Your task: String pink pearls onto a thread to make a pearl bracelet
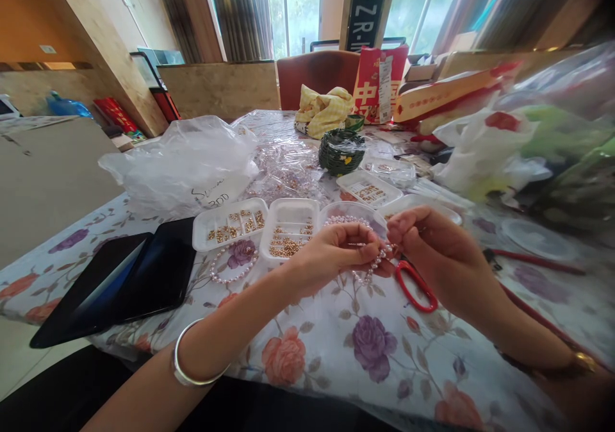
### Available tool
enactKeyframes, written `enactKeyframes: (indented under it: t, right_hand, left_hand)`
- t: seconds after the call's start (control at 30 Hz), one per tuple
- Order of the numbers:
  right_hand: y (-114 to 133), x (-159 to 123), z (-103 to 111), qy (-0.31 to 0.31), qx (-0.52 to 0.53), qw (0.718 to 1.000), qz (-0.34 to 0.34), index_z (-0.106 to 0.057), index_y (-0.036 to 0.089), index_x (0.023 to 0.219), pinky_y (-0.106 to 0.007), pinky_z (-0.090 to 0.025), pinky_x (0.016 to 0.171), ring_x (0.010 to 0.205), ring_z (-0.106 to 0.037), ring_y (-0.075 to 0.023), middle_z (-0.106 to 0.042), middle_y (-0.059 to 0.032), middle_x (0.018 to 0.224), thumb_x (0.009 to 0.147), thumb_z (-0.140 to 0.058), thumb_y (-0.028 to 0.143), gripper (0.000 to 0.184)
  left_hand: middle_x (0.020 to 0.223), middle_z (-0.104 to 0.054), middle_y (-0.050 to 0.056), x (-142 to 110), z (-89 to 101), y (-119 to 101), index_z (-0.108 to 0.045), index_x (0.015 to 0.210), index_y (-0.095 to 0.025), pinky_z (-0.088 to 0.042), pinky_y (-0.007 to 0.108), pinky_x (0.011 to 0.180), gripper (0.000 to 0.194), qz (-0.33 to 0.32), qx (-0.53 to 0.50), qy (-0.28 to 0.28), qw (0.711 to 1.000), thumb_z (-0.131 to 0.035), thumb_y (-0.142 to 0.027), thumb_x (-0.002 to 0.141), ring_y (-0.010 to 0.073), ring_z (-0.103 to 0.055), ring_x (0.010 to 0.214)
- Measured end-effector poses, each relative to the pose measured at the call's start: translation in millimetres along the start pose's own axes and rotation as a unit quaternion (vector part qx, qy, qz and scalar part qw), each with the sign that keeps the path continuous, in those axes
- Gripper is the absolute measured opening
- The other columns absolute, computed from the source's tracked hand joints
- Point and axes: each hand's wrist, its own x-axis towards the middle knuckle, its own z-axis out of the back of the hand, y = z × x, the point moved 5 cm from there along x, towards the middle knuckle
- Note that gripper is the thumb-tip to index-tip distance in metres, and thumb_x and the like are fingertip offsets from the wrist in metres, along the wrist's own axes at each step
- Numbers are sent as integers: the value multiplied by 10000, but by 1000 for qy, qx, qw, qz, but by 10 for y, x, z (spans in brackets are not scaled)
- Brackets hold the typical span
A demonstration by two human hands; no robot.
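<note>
My left hand (pixel 336 249) pinches a strand of pale pink pearl beads (pixel 372 266) above the floral tablecloth. My right hand (pixel 427 246) meets it from the right, fingertips closed on the same strand where the two hands touch. Part of the strand hangs below my fingers. A finished pearl bracelet (pixel 234 266) lies on the cloth to the left. Red-handled scissors (pixel 416 286) lie just under my right hand. A silver bangle sits on my left wrist.
White trays of gold beads (pixel 230 224) (pixel 289 230) and a tray of pearls (pixel 353 214) stand behind my hands. A black tablet (pixel 115 281) lies at the left table edge. Clear plastic bags (pixel 187 159), a green basket (pixel 341 153) and red boxes crowd the back and right.
</note>
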Motion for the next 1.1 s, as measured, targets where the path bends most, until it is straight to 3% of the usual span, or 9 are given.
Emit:
enactKeyframes:
  t: [0.2, 0.47, 0.63, 0.73, 0.83, 0.97, 1.1]
  right_hand:
    - [98, -20, 49, -92, -173, 978, 74, -561, 231, 814, -247, -409, 601, 665, -503, -109, -560, 19, 743, 833, -559, 237, 20]
    - [161, -98, 47, -168, -262, 942, 126, -554, 236, 858, -265, -443, 633, 709, -555, -119, -586, 18, 780, 824, -561, 214, 40]
    - [192, -124, 40, -182, -320, 914, 168, -536, 238, 880, -284, -456, 654, 738, -581, -134, -598, 14, 797, 828, -560, 214, 62]
    - [259, -151, 1, -173, -382, 877, 236, -527, 244, 836, -278, -442, 657, 744, -581, -130, -600, 24, 784, 838, -532, 159, 86]
    - [287, -156, -22, -163, -434, 851, 246, -520, 262, 832, -281, -435, 670, 749, -577, -133, -606, 18, 794, 856, -500, 139, 127]
    - [259, -128, -22, -142, -441, 862, 206, -517, 270, 853, -292, -441, 682, 762, -575, -143, -607, 7, 816, 866, -497, 169, 103]
    - [184, -72, 12, -131, -311, 930, 147, -524, 259, 840, -307, -445, 674, 736, -558, -148, -584, 4, 791, 831, -562, 215, 59]
  left_hand:
    - [741, -607, -4, 6, 15, 6, -559, 715, -127, -447, 226, 726, 81, -37, 24, -3, 999, -624, -150, 758, 67, -604, 682]
    - [741, -570, -15, 10, -13, -13, -566, 650, -124, -424, 222, 712, 98, -64, 40, -6, 997, -629, -74, 705, 54, -563, 673]
    - [747, -546, -13, 6, -27, -32, -561, 620, -120, -411, 210, 691, 107, -77, 69, -17, 995, -635, -65, 675, 46, -517, 673]
    - [753, -525, -14, 5, -18, -42, -554, 634, -127, -407, 207, 694, 99, -88, 91, -22, 992, -634, -85, 672, 52, -490, 686]
    - [778, -522, -9, 8, 9, -59, -551, 650, -141, -404, 203, 699, 93, -112, 114, -26, 987, -628, -93, 672, 64, -482, 718]
    - [825, -541, -3, 6, 23, -93, -556, 685, -159, -403, 202, 701, 73, -155, 127, -21, 979, -607, -109, 701, 77, -483, 764]
    - [821, -564, -4, -17, 15, -147, -550, 667, -160, -399, 218, 753, 94, -193, 137, -36, 971, -614, -178, 733, 84, -498, 790]
